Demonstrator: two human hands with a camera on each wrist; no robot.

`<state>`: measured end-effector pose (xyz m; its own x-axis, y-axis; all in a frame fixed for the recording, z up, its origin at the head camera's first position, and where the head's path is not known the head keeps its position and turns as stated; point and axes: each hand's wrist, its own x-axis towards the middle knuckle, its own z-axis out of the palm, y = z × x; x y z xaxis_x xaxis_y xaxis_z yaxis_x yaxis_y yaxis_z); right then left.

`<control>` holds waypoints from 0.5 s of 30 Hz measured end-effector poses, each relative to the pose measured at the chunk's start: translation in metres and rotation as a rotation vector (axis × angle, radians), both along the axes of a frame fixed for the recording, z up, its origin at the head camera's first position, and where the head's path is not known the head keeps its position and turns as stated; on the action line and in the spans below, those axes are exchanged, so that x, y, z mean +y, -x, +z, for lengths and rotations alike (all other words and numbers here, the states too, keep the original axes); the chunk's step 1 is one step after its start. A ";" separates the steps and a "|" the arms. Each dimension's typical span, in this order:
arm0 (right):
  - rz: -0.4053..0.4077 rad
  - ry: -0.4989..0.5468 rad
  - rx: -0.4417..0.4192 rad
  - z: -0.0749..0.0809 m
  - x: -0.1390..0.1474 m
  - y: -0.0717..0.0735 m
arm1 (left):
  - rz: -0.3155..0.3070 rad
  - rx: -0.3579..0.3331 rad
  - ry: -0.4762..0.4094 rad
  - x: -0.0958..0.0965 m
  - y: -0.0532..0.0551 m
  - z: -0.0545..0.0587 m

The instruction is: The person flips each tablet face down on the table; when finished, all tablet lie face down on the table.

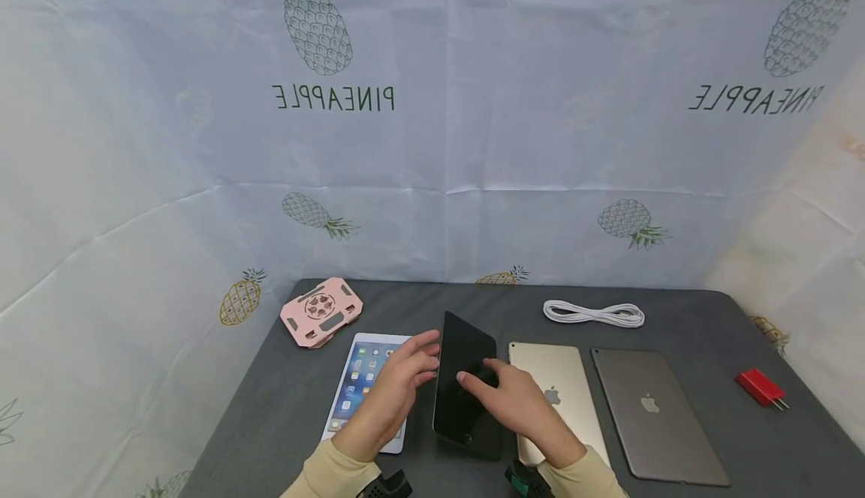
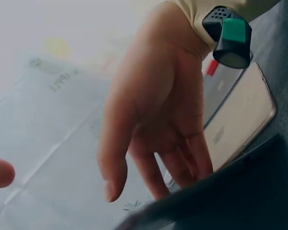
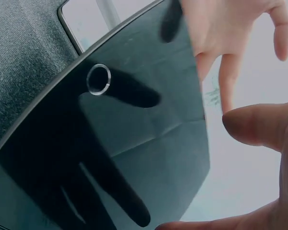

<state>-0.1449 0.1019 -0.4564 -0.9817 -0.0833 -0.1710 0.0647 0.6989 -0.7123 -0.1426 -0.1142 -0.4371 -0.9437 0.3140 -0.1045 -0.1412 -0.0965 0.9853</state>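
Observation:
A tablet with a dark screen and a round home button (image 1: pixel 465 378) stands tilted between the hands, its left edge raised and its screen turned toward the right hand. The left hand (image 1: pixel 402 378) is at that raised edge with fingers extended and spread; in the right wrist view the left hand (image 3: pixel 225 38) overlaps the tablet's edge. Over the screen reaches the right hand (image 1: pixel 516 404), thumb and forefinger apart. From the left wrist view, the right hand (image 2: pixel 163 105) has loose fingers whose tips go behind the tablet's upper edge (image 2: pixel 216 179). The screen (image 3: pixel 134 129) mirrors a hand.
A white tablet with its screen lit (image 1: pixel 361 381) lies under the left forearm. To the right are a gold tablet (image 1: pixel 574 400) and a grey tablet (image 1: pixel 652 415), both face down. A pink case (image 1: pixel 320 312), white cable (image 1: pixel 595 314) and red charger (image 1: pixel 760 387) lie farther out.

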 end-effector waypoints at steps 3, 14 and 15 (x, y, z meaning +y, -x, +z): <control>-0.007 -0.004 -0.015 0.000 -0.001 0.001 | -0.010 0.018 -0.045 0.001 -0.001 0.000; -0.052 0.020 -0.053 0.002 -0.001 0.003 | -0.092 0.060 -0.089 0.009 -0.004 0.002; -0.052 0.022 -0.055 0.002 -0.001 0.003 | -0.096 0.059 -0.093 0.009 -0.004 0.002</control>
<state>-0.1483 0.1013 -0.4545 -0.9740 -0.0369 -0.2236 0.1400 0.6775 -0.7220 -0.1382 -0.1050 -0.4351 -0.9123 0.4092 -0.0154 -0.0960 -0.1770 0.9795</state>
